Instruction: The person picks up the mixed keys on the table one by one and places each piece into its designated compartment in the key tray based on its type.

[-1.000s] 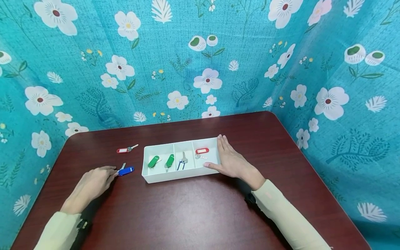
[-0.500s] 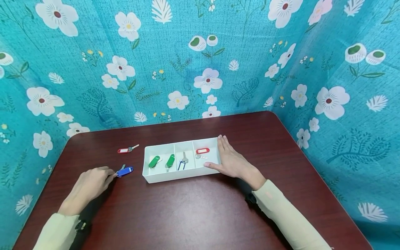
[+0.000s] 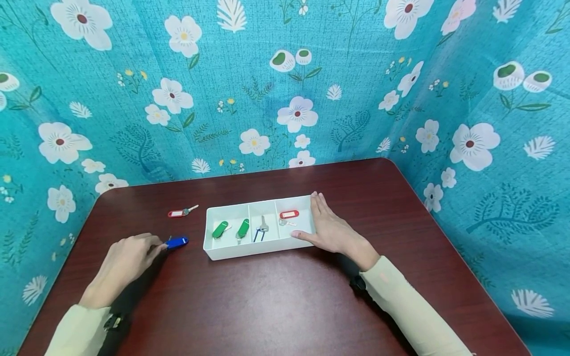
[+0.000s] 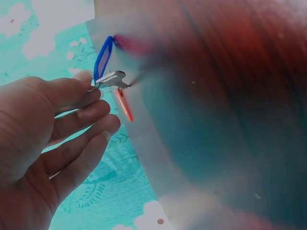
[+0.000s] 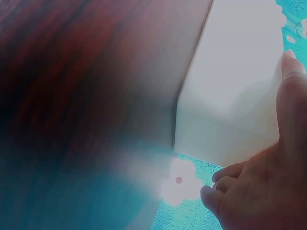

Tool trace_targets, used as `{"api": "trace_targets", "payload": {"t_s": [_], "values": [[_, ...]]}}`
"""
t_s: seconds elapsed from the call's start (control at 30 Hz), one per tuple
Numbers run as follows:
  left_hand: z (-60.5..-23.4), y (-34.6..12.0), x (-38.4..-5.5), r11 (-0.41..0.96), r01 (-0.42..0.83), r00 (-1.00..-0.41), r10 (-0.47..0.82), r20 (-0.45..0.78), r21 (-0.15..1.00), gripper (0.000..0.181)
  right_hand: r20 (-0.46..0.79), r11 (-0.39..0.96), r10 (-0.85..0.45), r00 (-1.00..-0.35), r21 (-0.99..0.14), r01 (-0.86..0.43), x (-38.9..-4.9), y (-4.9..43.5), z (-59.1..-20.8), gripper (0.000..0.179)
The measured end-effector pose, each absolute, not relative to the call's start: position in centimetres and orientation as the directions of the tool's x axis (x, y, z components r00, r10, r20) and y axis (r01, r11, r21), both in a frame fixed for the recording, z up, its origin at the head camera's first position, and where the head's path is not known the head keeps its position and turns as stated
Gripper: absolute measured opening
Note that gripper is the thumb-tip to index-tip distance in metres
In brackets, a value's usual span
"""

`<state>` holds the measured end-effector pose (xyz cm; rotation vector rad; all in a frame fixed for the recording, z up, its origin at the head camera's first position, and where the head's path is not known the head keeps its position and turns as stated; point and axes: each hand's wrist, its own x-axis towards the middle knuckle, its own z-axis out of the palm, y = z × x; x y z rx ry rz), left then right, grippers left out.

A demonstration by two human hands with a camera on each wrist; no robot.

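Note:
My left hand (image 3: pixel 126 264) pinches the ring of a key with a blue tag (image 3: pixel 177 242) between thumb and forefinger. In the left wrist view the blue tag (image 4: pixel 102 58) and the silver key (image 4: pixel 113 79) hang past the fingertips, just over the table, the other fingers loosely bent. My right hand (image 3: pixel 334 230) rests against the right end of a white three-compartment tray (image 3: pixel 258 251), fingers straight along the end and thumb at the front wall. Green-tagged keys (image 3: pixel 220 230) lie in the left compartment, a blue-tagged key (image 3: pixel 263 227) in the middle, a red-tagged key (image 3: pixel 289 214) in the right.
Behind the left hand, another red-tagged key (image 3: pixel 176 213) lies on the dark red-brown table (image 3: pixel 285 306). A blue floral curtain (image 3: pixel 249 89) hangs along the table's back and right side.
The blue-tagged key has shifted slightly left and up with my left hand, and its tag has turned a little. My right hand and the tray stay where they were.

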<state>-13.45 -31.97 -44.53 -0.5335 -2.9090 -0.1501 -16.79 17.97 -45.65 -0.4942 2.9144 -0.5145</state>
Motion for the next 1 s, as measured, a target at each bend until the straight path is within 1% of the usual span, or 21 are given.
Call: {"api": "trace_targets", "payload": {"t_s": [0.5, 0.73, 1.0], "values": [[-43.3, -30.9, -13.5, 0.909, 0.413, -0.884, 0.386, 0.265, 0.054, 0.020, -0.081, 0.886, -0.342, -0.936, -0.358, -0.293, -17.0, 18.0, -46.0, 0.123], [-42.9, -30.4, -13.5, 0.907, 0.417, -0.880, 0.387, 0.275, 0.060, 0.020, -0.085, 0.885, -0.344, -0.935, -0.361, -0.293, -17.0, 18.0, -45.9, 0.122], [-42.5, -30.1, -13.7, 0.894, 0.442, -0.868, 0.406, 0.285, 0.072, 0.012, -0.085, 0.883, -0.346, -0.934, -0.366, -0.294, -17.0, 18.0, -45.9, 0.122]]}}
